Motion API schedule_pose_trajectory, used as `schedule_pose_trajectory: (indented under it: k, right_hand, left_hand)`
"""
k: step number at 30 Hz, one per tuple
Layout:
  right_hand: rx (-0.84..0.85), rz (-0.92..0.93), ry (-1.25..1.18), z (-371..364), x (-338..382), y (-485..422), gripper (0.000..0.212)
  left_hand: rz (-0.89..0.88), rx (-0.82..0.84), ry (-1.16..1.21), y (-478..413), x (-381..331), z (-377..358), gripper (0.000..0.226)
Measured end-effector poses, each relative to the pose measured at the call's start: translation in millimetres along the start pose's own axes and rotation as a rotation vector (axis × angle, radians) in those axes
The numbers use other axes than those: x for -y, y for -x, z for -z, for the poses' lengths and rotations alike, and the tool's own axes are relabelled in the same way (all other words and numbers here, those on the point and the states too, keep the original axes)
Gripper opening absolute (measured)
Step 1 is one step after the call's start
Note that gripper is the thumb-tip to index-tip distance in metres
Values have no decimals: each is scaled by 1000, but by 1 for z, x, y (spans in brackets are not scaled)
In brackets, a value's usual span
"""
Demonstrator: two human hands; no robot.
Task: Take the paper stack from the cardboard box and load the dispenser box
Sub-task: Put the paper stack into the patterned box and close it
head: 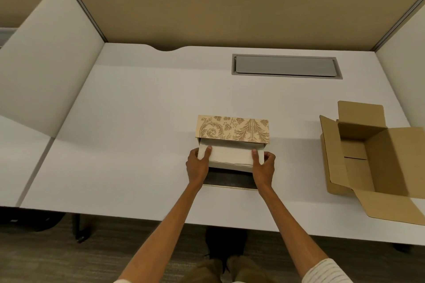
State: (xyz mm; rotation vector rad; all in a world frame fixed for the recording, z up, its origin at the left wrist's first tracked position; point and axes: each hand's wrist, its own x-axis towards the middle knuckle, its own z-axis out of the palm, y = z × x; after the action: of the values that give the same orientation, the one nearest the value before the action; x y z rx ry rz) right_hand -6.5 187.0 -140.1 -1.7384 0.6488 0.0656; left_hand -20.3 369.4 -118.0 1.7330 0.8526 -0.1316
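A white paper stack sits partly inside the dispenser box, a tan box with a leaf pattern on its upright lid, near the middle of the white desk. My left hand grips the stack's left end and my right hand grips its right end, thumbs on top. The box's dark base shows under the stack's near edge. The brown cardboard box stands open at the right, and the part of its inside that I see holds nothing.
A grey cable hatch is set into the white desk at the back. Tan partition walls enclose the back and sides. The cardboard box's front flap lies over the desk's near right edge.
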Motion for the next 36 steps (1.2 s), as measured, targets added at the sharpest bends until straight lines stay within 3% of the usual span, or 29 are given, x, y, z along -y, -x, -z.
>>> schedule_pose_trajectory:
  k: [8, 16, 21, 25, 33, 36]
  right_hand:
    - [-49, 84, 177, 7, -3, 2, 39]
    - [-4, -29, 262, 8, -1, -2, 58]
    - [-37, -33, 248, 9, 9, -9, 58]
    - [-46, -56, 328, 12, 10, -13, 62]
    - [52, 71, 228, 21, 16, -11, 56]
    - [78, 155, 183, 28, 25, -13, 56]
  left_hand:
    - [15, -98, -60, 1, -3, -3, 69]
    - [46, 44, -81, -3, -5, -2, 70]
    - [-37, 8, -150, -2, -7, 0, 75]
    - [-42, 71, -301, -4, -6, 2, 78]
    - [-204, 78, -183, 0, -6, 10, 68]
    - [-294, 70, -119, -2, -13, 19, 74]
